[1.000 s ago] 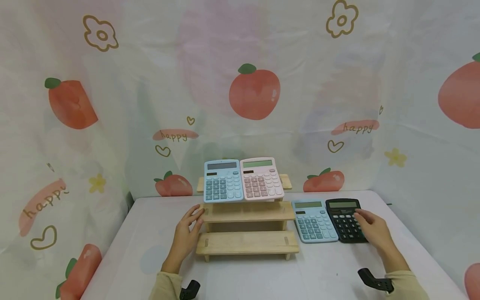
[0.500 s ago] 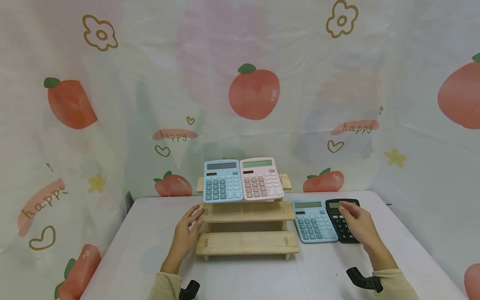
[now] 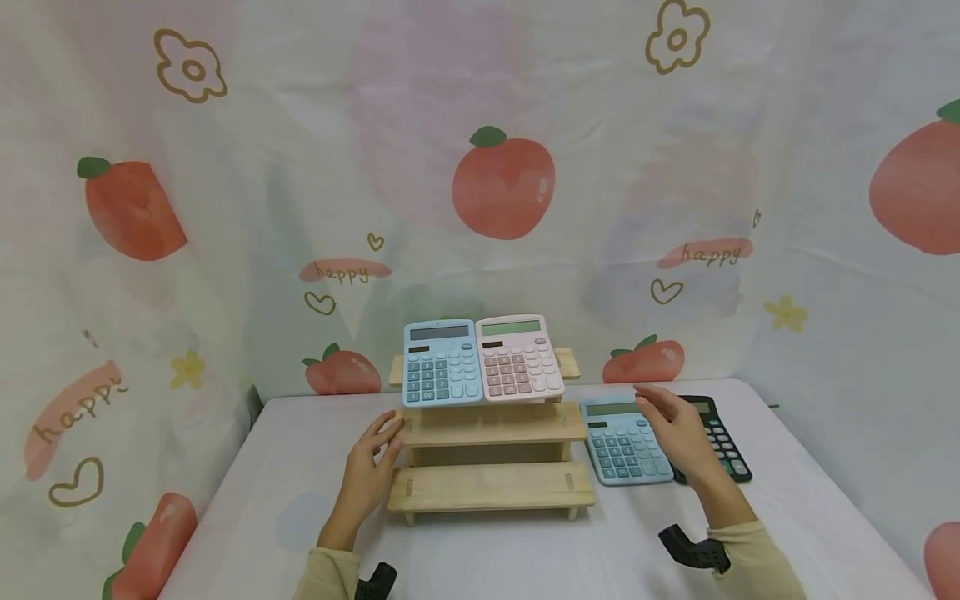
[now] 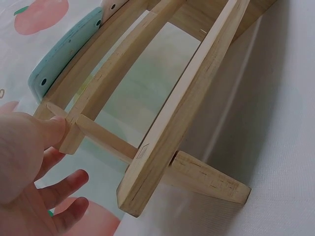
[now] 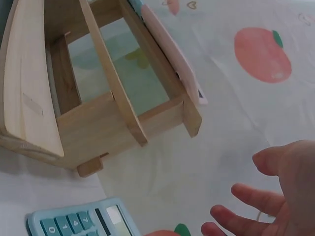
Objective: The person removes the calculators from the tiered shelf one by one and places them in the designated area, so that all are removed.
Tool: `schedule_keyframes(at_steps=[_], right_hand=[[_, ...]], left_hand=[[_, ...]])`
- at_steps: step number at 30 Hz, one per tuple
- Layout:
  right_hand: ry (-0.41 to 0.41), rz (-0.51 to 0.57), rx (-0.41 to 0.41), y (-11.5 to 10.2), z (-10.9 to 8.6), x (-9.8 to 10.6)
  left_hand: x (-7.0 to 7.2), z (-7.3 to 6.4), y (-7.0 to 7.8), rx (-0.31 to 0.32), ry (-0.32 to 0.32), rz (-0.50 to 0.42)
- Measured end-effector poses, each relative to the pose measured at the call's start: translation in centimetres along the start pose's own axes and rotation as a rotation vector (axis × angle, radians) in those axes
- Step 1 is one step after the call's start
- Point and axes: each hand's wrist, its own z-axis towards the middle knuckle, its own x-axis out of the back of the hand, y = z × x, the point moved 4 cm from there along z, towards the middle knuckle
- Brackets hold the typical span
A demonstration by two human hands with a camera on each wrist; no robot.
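Observation:
My left hand (image 3: 365, 482) holds the left end of the middle step of a three-tier wooden display stand (image 3: 491, 487). In the left wrist view its thumb and index finger (image 4: 51, 158) are at that step's end, the other fingers spread free. On the top tier a blue calculator (image 3: 442, 364) and a pink calculator (image 3: 520, 358) lean side by side. My right hand (image 3: 681, 437) is over the table right of the stand, fingers loosely extended and holding nothing. It partly covers a second blue calculator (image 3: 628, 454) and a black calculator (image 3: 723, 437), which lie next to each other.
The white-covered table (image 3: 525, 558) meets a printed fabric backdrop (image 3: 337, 167) at the back and sides. A black wrist mount (image 3: 693, 550) sits at the right sleeve, another wrist mount (image 3: 377, 581) at the left.
My right hand has moved left from the right side of the black calculator toward the blue one, uncovering the black calculator's right side. My left hand stays at the stand.

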Motion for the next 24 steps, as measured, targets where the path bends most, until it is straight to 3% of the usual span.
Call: schedule_keyframes(at_steps=[5,10,24], right_hand=[[-0.010,0.064,0.036,-1.9,0.2,-1.0],[-0.040,0.119,0.048,-3.3,0.6,-2.5],[-0.132,0.314,-0.048,-5.8,1.9,-6.5]], left_hand=[[0.0,0.0,0.0,0.020,-0.003,-0.012],[-0.1,0.0,0.1,-0.003,0.004,0.002],[0.0,0.0,0.2,0.009,-0.004,0.006]])
